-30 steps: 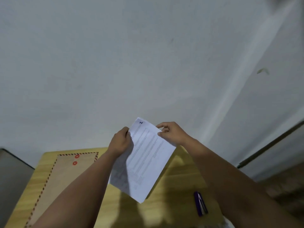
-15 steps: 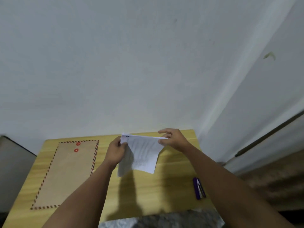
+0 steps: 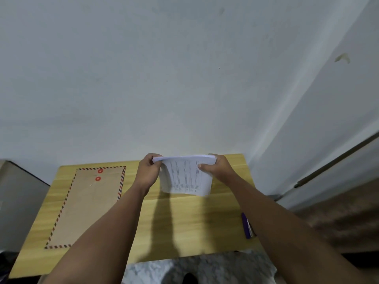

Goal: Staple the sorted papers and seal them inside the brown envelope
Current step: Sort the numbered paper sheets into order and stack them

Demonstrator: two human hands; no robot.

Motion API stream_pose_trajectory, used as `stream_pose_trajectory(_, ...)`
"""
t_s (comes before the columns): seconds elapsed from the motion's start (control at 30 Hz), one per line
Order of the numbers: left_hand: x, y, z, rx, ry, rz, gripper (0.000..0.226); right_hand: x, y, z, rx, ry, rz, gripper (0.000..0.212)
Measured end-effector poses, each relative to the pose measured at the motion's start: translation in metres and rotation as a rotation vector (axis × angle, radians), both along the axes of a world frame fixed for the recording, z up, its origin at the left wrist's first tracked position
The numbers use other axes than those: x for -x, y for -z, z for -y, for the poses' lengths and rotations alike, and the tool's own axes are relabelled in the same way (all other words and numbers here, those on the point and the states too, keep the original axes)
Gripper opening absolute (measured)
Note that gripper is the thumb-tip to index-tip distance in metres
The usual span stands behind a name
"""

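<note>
Right forearm hides part of the stapler point(image 3: 246, 226); papers' point(image 3: 187, 174) print unreadable.

Brown envelope point(image 3: 90, 203) red-and-dark striped border, white papers point(image 3: 187, 177), purple stapler point(image 3: 246, 225)

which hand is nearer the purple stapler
Right. The right hand holds the papers on the stapler's side of the table; the left hand grips their other edge, toward the envelope.
</note>
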State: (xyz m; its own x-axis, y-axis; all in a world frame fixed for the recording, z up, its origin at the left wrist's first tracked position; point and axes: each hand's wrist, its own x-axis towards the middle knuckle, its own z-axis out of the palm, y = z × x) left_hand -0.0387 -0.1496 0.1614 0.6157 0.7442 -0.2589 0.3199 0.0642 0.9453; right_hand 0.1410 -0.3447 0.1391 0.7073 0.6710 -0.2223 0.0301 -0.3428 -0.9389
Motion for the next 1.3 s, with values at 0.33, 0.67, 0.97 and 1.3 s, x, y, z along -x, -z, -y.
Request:
stream_pose_trajectory(0.33, -0.003, 0.006, 0.008, -0.071, -0.002, -0.041, 0.030, 0.010, 0.017, 0.003, 0.041, 0.031, -0.018, 0.011)
stream_pose_trajectory(0.67, -0.002, 0.013, -0.005, 0.011, 0.034, -0.060, 0.026, 0.001, -0.005, 0.008, -0.124, 0.080, -0.358, 0.026)
stream_pose_trajectory(0.97, -0.008, 0.003, -0.002, -0.319, 0.251, -0.230, 0.020, 0.011, 0.003, 0.014, -0.276, 0.254, -0.602, 0.034)
stream_pose_trajectory(1.3, -0.002, -0.010, 0.003, -0.454, 0.802, -0.473, 0.032, 0.023, 0.011, 0.021, 0.102, -0.063, -0.290, 0.022)
